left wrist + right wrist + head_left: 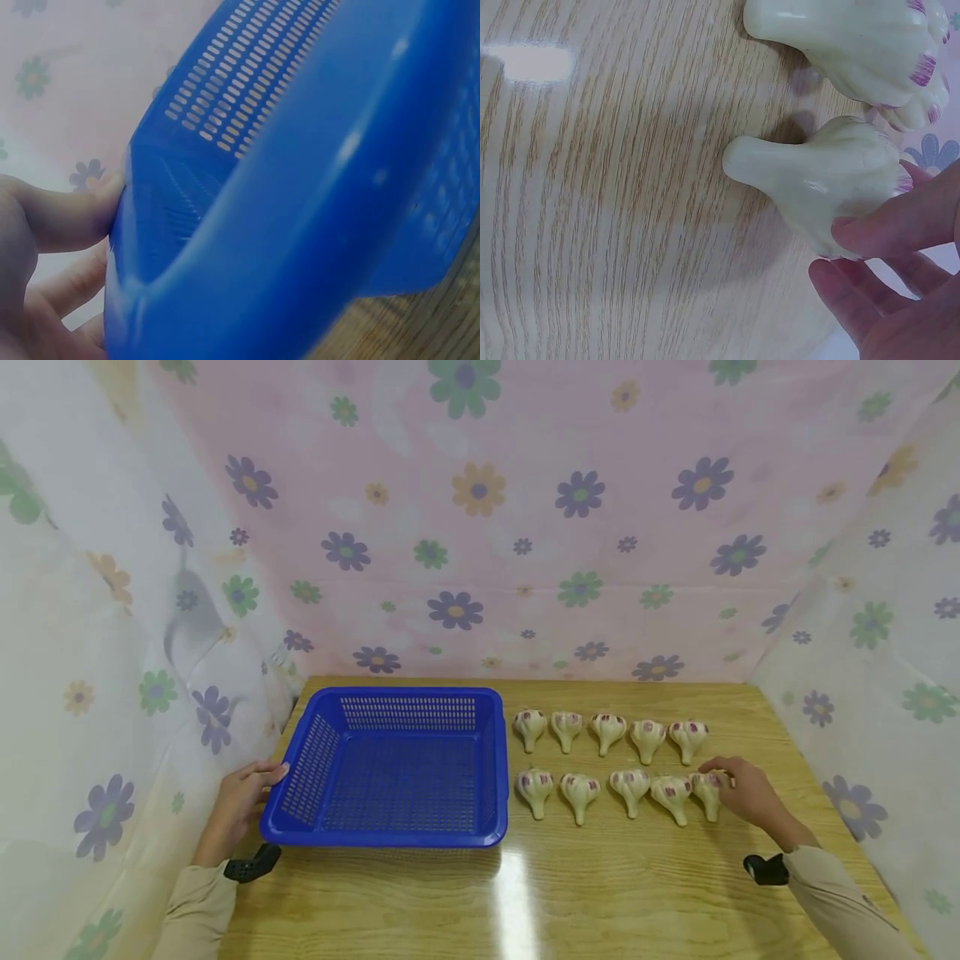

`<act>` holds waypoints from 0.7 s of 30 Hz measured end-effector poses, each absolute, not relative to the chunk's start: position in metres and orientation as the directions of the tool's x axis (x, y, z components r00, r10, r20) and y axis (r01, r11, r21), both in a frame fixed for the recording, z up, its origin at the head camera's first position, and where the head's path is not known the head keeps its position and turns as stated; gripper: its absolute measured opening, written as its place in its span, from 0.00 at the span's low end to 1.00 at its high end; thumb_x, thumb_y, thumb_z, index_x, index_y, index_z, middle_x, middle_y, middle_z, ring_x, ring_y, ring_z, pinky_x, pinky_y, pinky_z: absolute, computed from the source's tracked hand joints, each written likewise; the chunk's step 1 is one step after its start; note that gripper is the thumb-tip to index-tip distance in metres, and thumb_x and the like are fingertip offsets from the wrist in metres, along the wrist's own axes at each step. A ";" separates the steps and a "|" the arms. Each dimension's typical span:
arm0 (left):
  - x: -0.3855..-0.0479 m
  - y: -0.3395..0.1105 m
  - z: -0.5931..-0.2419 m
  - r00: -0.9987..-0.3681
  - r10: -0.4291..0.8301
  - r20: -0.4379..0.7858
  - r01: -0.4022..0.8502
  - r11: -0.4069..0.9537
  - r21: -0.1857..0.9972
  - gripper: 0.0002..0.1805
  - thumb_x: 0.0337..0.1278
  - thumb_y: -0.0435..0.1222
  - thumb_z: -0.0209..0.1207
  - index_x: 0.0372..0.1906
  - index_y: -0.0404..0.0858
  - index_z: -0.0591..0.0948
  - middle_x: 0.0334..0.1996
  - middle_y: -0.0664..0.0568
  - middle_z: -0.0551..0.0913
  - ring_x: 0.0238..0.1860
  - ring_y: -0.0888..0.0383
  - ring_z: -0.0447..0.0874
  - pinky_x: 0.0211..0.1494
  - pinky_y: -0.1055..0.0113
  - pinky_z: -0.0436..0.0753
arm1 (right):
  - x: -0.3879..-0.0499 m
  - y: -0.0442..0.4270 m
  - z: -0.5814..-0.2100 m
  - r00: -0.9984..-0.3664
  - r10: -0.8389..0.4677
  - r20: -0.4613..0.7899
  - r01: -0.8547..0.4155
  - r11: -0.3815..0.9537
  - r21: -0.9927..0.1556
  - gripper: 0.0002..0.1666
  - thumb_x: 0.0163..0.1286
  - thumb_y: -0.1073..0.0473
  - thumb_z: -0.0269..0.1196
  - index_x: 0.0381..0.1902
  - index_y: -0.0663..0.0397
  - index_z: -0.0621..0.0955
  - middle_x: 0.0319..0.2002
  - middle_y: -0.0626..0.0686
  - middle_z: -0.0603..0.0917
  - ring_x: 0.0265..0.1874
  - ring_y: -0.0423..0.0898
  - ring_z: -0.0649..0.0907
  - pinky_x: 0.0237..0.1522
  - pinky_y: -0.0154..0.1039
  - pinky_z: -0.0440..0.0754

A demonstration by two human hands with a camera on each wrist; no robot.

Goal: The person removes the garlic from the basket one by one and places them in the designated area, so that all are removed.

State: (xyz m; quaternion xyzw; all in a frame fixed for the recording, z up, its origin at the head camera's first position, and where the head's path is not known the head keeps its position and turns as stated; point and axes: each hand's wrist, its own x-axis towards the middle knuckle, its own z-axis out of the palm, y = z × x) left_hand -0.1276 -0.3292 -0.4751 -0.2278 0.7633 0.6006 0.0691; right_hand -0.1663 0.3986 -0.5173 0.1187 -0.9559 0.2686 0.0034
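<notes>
At the left of the head view a blue plastic basket [382, 839] with slotted walls stands on the table, with nothing in it. My left hand [236, 802] grips its left rim, thumb over the edge and fingers on the outer side, as the left wrist view also shows. On the right, my right hand [752, 795] holds the rightmost front-row garlic bulb [825, 180] by its wide, purple-streaked end. The thumb [885, 229] lies on top of the bulb; part of the other fingers is hidden behind it. Its stem points toward the table's front.
Several more garlic bulbs lie in two rows right of the basket, a back-row one [609, 732] and a front-row one [581, 795] among them. One neighbouring bulb [862, 49] lies close to the held one. Flowered cloth [525, 568] walls the wooden table [615, 893] at the back and sides.
</notes>
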 end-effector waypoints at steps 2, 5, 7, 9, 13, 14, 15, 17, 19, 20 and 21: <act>-0.130 -0.328 -0.475 -0.886 -0.276 -0.373 -0.428 0.179 0.886 0.29 0.61 0.48 0.58 0.57 0.30 0.70 0.29 0.58 0.81 0.31 0.59 0.81 0.35 0.61 0.81 | -0.167 0.400 -0.516 -0.971 -0.229 0.068 -0.231 0.828 -0.511 0.17 0.65 0.77 0.46 0.44 0.68 0.79 0.48 0.78 0.72 0.14 0.44 0.66 0.15 0.36 0.63; -0.135 -0.327 -0.475 -0.890 -0.278 -0.361 -0.419 0.188 0.888 0.31 0.60 0.49 0.59 0.58 0.30 0.70 0.30 0.58 0.80 0.31 0.59 0.81 0.35 0.61 0.81 | -0.169 0.401 -0.514 -0.971 -0.227 0.068 -0.230 0.828 -0.511 0.17 0.64 0.77 0.47 0.45 0.69 0.79 0.49 0.78 0.72 0.28 0.61 0.76 0.15 0.37 0.63; -0.138 -0.326 -0.474 -0.895 -0.281 -0.347 -0.407 0.198 0.892 0.31 0.60 0.49 0.59 0.58 0.30 0.70 0.30 0.58 0.80 0.31 0.59 0.81 0.35 0.61 0.81 | -0.171 0.401 -0.513 -0.973 -0.225 0.059 -0.223 0.831 -0.510 0.18 0.63 0.77 0.47 0.47 0.69 0.78 0.51 0.79 0.70 0.40 0.72 0.74 0.13 0.36 0.63; -0.139 -0.326 -0.474 -0.901 -0.292 -0.321 -0.390 0.220 0.894 0.30 0.61 0.48 0.59 0.57 0.29 0.70 0.29 0.58 0.80 0.30 0.59 0.81 0.33 0.62 0.82 | -0.172 0.402 -0.511 -0.975 -0.217 0.038 -0.205 0.827 -0.523 0.21 0.59 0.78 0.48 0.50 0.70 0.76 0.53 0.79 0.68 0.47 0.77 0.70 0.12 0.35 0.62; -0.134 -0.323 -0.473 -0.908 -0.337 -0.249 -0.357 0.314 0.880 0.29 0.62 0.46 0.58 0.57 0.29 0.70 0.32 0.52 0.80 0.28 0.60 0.79 0.30 0.63 0.81 | -0.172 0.405 -0.507 -0.980 -0.195 0.045 -0.189 0.827 -0.529 0.28 0.53 0.78 0.49 0.55 0.72 0.71 0.54 0.79 0.66 0.49 0.78 0.68 0.13 0.37 0.63; -0.132 -0.322 -0.472 -0.910 -0.351 -0.220 -0.345 0.350 0.871 0.28 0.62 0.47 0.58 0.57 0.29 0.70 0.34 0.50 0.81 0.28 0.60 0.79 0.29 0.64 0.81 | -0.172 0.406 -0.505 -0.980 -0.187 0.063 -0.191 0.826 -0.530 0.29 0.52 0.78 0.50 0.56 0.72 0.70 0.54 0.79 0.66 0.49 0.78 0.67 0.15 0.39 0.66; -0.131 -0.320 -0.471 -0.912 -0.366 -0.185 -0.331 0.390 0.859 0.28 0.62 0.47 0.58 0.57 0.30 0.71 0.37 0.47 0.81 0.30 0.60 0.79 0.30 0.64 0.80 | -0.172 0.408 -0.503 -0.980 -0.178 0.090 -0.199 0.829 -0.522 0.29 0.53 0.78 0.50 0.56 0.72 0.70 0.54 0.79 0.66 0.48 0.77 0.68 0.17 0.43 0.69; -0.127 -0.318 -0.468 -0.918 -0.386 -0.093 -0.287 0.482 0.828 0.27 0.62 0.48 0.57 0.57 0.31 0.73 0.43 0.43 0.81 0.34 0.56 0.80 0.31 0.64 0.81 | -0.170 0.409 -0.499 -0.975 -0.161 0.153 -0.217 0.834 -0.508 0.27 0.57 0.76 0.54 0.57 0.72 0.69 0.54 0.77 0.66 0.49 0.76 0.67 0.25 0.53 0.73; -0.123 -0.317 -0.462 -0.924 -0.382 0.032 -0.218 0.592 0.776 0.26 0.63 0.48 0.56 0.57 0.33 0.74 0.48 0.39 0.79 0.40 0.50 0.80 0.36 0.59 0.81 | -0.168 0.410 -0.496 -0.961 -0.153 0.230 -0.250 0.835 -0.490 0.26 0.62 0.72 0.57 0.59 0.72 0.68 0.55 0.77 0.66 0.50 0.75 0.67 0.35 0.63 0.71; -0.121 -0.317 -0.459 -0.927 -0.364 0.095 -0.181 0.653 0.735 0.26 0.63 0.49 0.56 0.57 0.34 0.74 0.49 0.37 0.79 0.43 0.46 0.80 0.39 0.55 0.80 | -0.167 0.411 -0.495 -0.951 -0.152 0.270 -0.270 0.833 -0.484 0.27 0.63 0.70 0.59 0.59 0.71 0.68 0.56 0.77 0.66 0.51 0.76 0.66 0.40 0.67 0.67; -0.119 -0.318 -0.456 -0.931 -0.331 0.153 -0.141 0.713 0.687 0.27 0.63 0.49 0.55 0.58 0.34 0.74 0.51 0.37 0.78 0.47 0.42 0.78 0.42 0.50 0.78 | -0.166 0.411 -0.494 -0.939 -0.154 0.306 -0.290 0.832 -0.472 0.29 0.64 0.67 0.61 0.61 0.70 0.67 0.57 0.77 0.65 0.52 0.76 0.65 0.43 0.70 0.64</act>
